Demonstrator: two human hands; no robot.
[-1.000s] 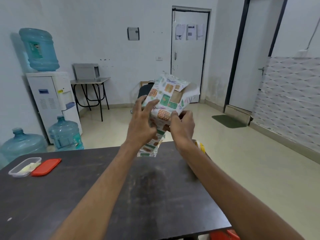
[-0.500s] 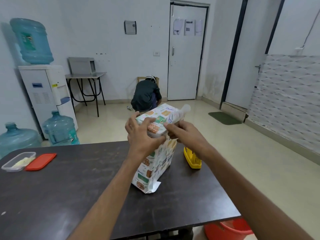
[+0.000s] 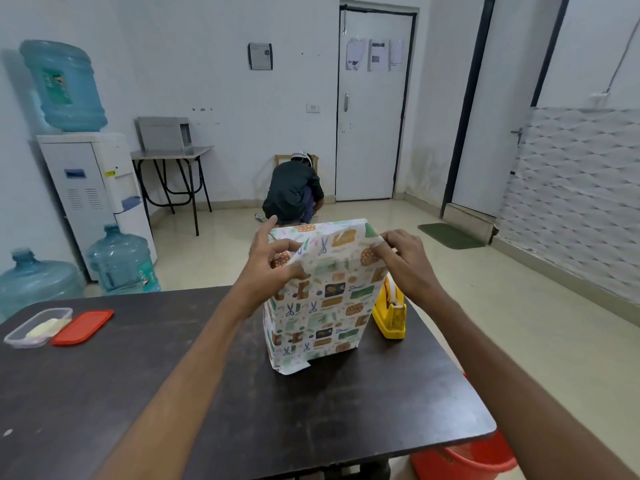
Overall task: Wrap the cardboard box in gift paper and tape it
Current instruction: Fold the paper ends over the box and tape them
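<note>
The cardboard box (image 3: 322, 306), covered in white gift paper with green, orange and blue prints, stands upright on end on the dark table (image 3: 194, 393). A loose paper flap sticks out at its bottom front. My left hand (image 3: 273, 265) grips the box's upper left corner, fingers curled over the paper. My right hand (image 3: 401, 261) pinches the paper fold at the upper right corner. A yellow tape dispenser (image 3: 389, 313) sits on the table just right of the box, partly behind my right wrist.
A clear plastic container (image 3: 36, 327) and its red lid (image 3: 83, 326) lie at the table's left edge. A red bucket (image 3: 467, 460) stands below the right corner. Water jugs (image 3: 121, 261), a dispenser and a crouching person (image 3: 294, 192) are beyond the table.
The box came down from mid-air and now stands upright on the table, turned broad face toward me. Both hands shifted to its top corners.
</note>
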